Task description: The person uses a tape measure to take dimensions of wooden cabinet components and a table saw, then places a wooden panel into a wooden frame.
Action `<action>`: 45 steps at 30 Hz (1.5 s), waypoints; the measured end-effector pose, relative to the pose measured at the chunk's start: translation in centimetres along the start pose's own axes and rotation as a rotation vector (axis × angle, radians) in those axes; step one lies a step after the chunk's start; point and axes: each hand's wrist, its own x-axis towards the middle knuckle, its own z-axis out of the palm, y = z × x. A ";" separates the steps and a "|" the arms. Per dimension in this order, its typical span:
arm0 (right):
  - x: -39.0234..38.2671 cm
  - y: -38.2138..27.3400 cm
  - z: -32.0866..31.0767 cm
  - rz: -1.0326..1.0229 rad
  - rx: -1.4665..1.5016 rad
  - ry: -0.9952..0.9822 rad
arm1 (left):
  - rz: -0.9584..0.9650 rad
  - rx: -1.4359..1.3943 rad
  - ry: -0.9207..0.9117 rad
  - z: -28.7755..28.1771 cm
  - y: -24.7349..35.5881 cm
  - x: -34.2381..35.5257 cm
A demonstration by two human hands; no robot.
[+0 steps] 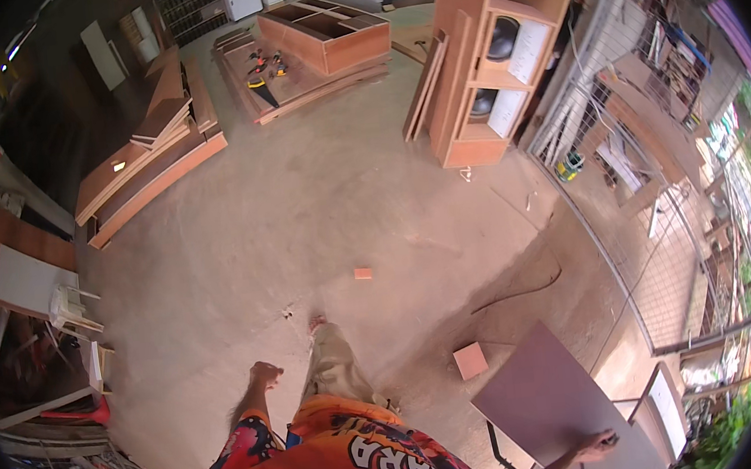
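My left hand (267, 374) hangs beside my left leg with its fingers loosely curled and nothing visible in them. My right hand (595, 445) is at the lower right, over a brown board (534, 382) on a dark frame, with its fingers closed on a small dark thing that I cannot make out. A small square wooden piece (471, 361) lies on the floor just left of the board, and a smaller block (363, 274) lies farther forward.
A tall wooden cabinet (489, 142) stands ahead right, beside wire mesh fencing (624, 283). Wooden boxes (326, 49) with tools (261, 74) sit farther back. Stacked panels (146, 193) are at left, with boards and a white plastic chair (70, 304) along the left side.
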 end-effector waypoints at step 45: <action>-56.1 -153.7 24.9 -0.283 2.505 -3.179 | 0.392 -1.033 -0.093 -37.0 101.0 31.9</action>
